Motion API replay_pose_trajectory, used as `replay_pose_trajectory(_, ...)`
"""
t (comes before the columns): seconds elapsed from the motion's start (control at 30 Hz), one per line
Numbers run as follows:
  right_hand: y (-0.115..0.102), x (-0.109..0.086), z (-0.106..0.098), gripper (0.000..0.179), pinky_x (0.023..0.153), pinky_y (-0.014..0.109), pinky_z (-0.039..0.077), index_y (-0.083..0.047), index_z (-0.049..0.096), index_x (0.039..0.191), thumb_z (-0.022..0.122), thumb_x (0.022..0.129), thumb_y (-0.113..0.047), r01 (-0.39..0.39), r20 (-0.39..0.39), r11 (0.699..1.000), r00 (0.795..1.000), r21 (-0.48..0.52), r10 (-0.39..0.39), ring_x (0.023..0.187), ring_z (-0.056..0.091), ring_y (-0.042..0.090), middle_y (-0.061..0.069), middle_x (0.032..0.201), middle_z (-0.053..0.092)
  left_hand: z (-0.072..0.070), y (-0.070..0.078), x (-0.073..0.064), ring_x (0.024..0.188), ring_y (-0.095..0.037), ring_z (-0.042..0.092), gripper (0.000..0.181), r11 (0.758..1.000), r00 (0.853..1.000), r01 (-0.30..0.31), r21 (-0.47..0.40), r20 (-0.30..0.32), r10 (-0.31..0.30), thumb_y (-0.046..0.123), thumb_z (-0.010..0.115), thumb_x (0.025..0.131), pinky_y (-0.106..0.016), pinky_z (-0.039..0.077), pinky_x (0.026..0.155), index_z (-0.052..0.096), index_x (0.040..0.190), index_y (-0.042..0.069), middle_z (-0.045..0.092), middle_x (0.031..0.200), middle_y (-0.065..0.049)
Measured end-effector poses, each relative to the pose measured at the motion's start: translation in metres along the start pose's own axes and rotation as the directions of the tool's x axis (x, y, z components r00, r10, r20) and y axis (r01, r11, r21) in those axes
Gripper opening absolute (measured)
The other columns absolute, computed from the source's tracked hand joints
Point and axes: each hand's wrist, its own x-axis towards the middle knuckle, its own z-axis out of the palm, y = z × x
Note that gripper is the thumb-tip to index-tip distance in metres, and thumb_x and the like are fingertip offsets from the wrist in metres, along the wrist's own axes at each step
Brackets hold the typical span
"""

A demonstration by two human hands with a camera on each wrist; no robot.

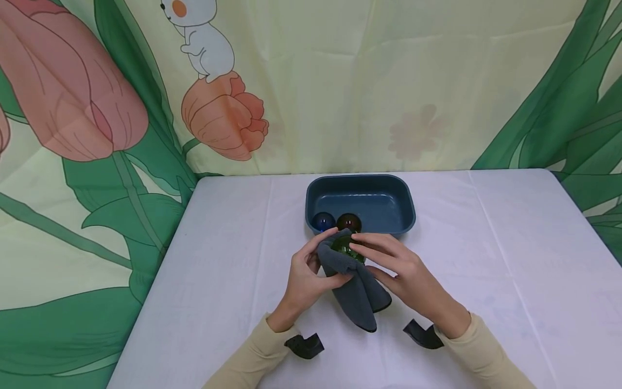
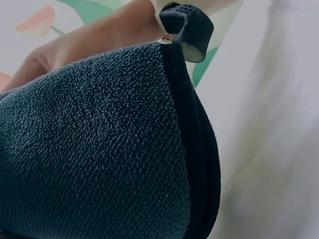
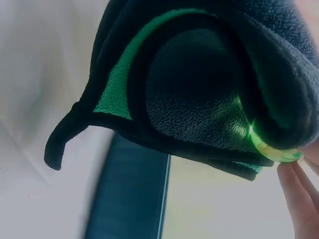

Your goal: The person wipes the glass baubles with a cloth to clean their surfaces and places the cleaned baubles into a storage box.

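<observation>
My left hand (image 1: 310, 274) grips a dark grey-blue towelling cloth (image 1: 351, 294), its thumb across the front and fingers behind. A green glass ball (image 1: 346, 247) lies in the upper fold of the cloth, partly covered by it. From the other side, my right hand (image 1: 405, 270) holds the ball, its fingertips on the glass surface. In the left wrist view the cloth (image 2: 94, 149) and its black edging fill much of the picture. The right wrist view shows the hanging cloth (image 3: 194, 89) with a green underside, and the ball's bright edge (image 3: 276, 152) at the right fingertips (image 3: 289, 181).
Just beyond the hands stands a dark blue rectangular tray (image 1: 384, 208). Inside, near its front wall, are a blue glass ball (image 1: 323, 221) and a brown one (image 1: 349, 221). A white cloth covers the table (image 1: 233, 259); a printed curtain (image 1: 330, 108) hangs behind.
</observation>
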Motion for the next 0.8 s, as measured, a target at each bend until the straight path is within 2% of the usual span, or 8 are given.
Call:
replay_pose_trajectory(0.1, -0.0001, 0.0004, 0.0007, 0.077, 0.105, 0.013, 0.042, -0.006, 0.062, 0.134, 0.082, 0.064, 0.018, 0.015, -0.006, 1.000, 1.000, -0.006, -0.015, 0.121, 0.057, 0.025, 0.012, 0.135, 0.058, -0.0002, -0.0007, 0.0000, 0.117, -0.017, 0.063, 0.074, 1.000, 1.000, -0.002, -0.007, 0.002, 0.002, -0.004, 0.079, 0.076, -0.031, 0.051, 0.102, 0.048, 0.143, -0.002, 0.056, 0.136, -0.023)
replay_pose_trajectory(0.23, -0.0013, 0.0002, 0.0020, 0.076, 0.104, 0.011, 0.041, -0.006, 0.062, 0.134, 0.082, 0.065, 0.019, -0.015, -0.011, 1.000, 1.000, -0.011, 0.014, 0.121, 0.057, 0.026, 0.012, 0.136, 0.058, -0.0007, -0.0012, -0.0005, 0.117, -0.017, 0.063, 0.075, 1.000, 1.000, 0.007, -0.015, 0.002, -0.007, -0.001, 0.081, 0.076, -0.031, 0.052, 0.101, 0.046, 0.143, -0.004, 0.055, 0.136, -0.023)
replay_pose_trajectory(0.37, -0.0025, -0.0001, 0.0028, 0.076, 0.099, 0.012, 0.046, -0.007, 0.059, 0.137, 0.081, 0.068, 0.017, -0.112, -0.016, 0.993, 0.993, 0.048, 0.113, 0.121, 0.059, 0.022, 0.010, 0.136, 0.059, -0.0006, -0.0001, -0.0012, 0.117, -0.018, 0.063, 0.077, 1.000, 1.000, 0.017, -0.004, -0.001, -0.017, -0.002, 0.081, 0.075, -0.031, 0.051, 0.102, 0.047, 0.145, 0.001, 0.055, 0.138, -0.020)
replay_pose_trajectory(0.43, -0.0028, -0.0001, 0.0023, 0.071, 0.095, 0.017, 0.051, -0.008, 0.058, 0.138, 0.078, 0.073, 0.014, -0.196, 0.000, 0.971, 0.980, 0.137, 0.198, 0.120, 0.060, 0.017, 0.008, 0.134, 0.059, -0.0004, 0.0001, -0.0015, 0.117, -0.020, 0.063, 0.078, 1.000, 1.000, 0.017, 0.008, 0.003, -0.017, -0.003, 0.081, 0.075, -0.032, 0.051, 0.102, 0.047, 0.145, 0.004, 0.056, 0.138, -0.019)
replay_pose_trajectory(0.5, -0.0028, -0.0001, 0.0012, 0.065, 0.091, 0.023, 0.056, -0.009, 0.058, 0.139, 0.075, 0.079, 0.011, -0.279, 0.027, 0.933, 0.960, 0.227, 0.280, 0.119, 0.059, 0.011, 0.008, 0.133, 0.060, -0.0002, 0.0002, -0.0016, 0.118, -0.021, 0.063, 0.079, 1.000, 1.000, 0.020, 0.018, 0.005, -0.020, -0.005, 0.080, 0.074, -0.032, 0.050, 0.103, 0.048, 0.145, 0.005, 0.056, 0.138, -0.018)
replay_pose_trajectory(0.6, -0.0024, 0.0004, -0.0001, 0.059, 0.089, 0.029, 0.058, -0.008, 0.058, 0.139, 0.073, 0.083, 0.007, -0.359, 0.072, 0.882, 0.932, 0.304, 0.355, 0.119, 0.058, 0.006, 0.008, 0.132, 0.061, 0.0002, -0.0004, -0.0018, 0.119, -0.022, 0.063, 0.079, 0.999, 1.000, 0.020, 0.030, 0.008, -0.020, -0.007, 0.080, 0.074, -0.032, 0.050, 0.103, 0.047, 0.145, 0.004, 0.056, 0.138, -0.018)
replay_pose_trajectory(0.7, -0.0016, 0.0009, -0.0008, 0.060, 0.090, 0.029, 0.057, -0.008, 0.057, 0.139, 0.074, 0.083, 0.006, -0.381, 0.094, 0.875, 0.924, 0.298, 0.370, 0.119, 0.060, 0.011, 0.009, 0.132, 0.060, 0.0005, -0.0013, -0.0017, 0.119, -0.022, 0.062, 0.078, 0.999, 1.000, 0.019, 0.034, 0.002, -0.019, -0.009, 0.079, 0.074, -0.032, 0.050, 0.103, 0.047, 0.144, 0.002, 0.056, 0.138, -0.018)
replay_pose_trajectory(0.8, -0.0010, 0.0012, -0.0016, 0.063, 0.091, 0.030, 0.057, -0.010, 0.056, 0.140, 0.075, 0.082, 0.007, -0.371, 0.102, 0.893, 0.929, 0.256, 0.357, 0.118, 0.062, 0.019, 0.008, 0.133, 0.060, 0.0008, -0.0018, -0.0015, 0.118, -0.021, 0.063, 0.078, 0.999, 1.000, 0.017, 0.037, -0.004, -0.017, -0.009, 0.079, 0.073, -0.031, 0.050, 0.103, 0.048, 0.144, 0.002, 0.057, 0.137, -0.019)
